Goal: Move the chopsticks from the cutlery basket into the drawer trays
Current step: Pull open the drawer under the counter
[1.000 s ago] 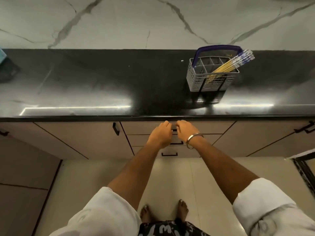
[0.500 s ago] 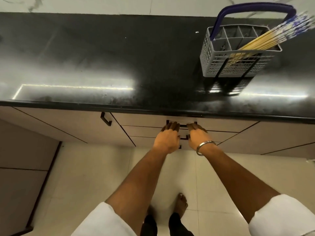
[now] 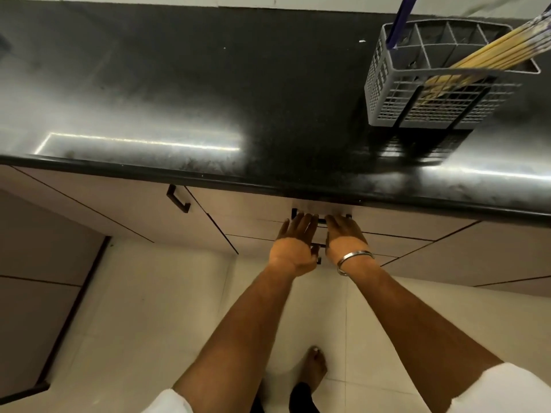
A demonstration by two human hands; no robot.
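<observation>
Both hands reach down to the top drawer [image 3: 256, 214] under the worktop [image 3: 185, 93]. The left hand [image 3: 293, 244] and right hand [image 3: 346, 239] lie side by side, fingers stretched forward onto the dark handle [image 3: 321, 220]. Whether the fingertips curl round the bar I cannot tell; they are in shadow below the worktop edge. The drawer looks closed, so no trays show yet.

The chopsticks [image 3: 489, 56] stand in the basket [image 3: 432, 105], far and to the right of both hands, up on the worktop. They are a pale yellow bundle with patterned bluish tops, leaning with the long axis running from near-left up to far-right, tops past the basket's right rim. The right hand is the nearer one, so it seems the natural one to fetch them once the drawer is pulled out.
</observation>
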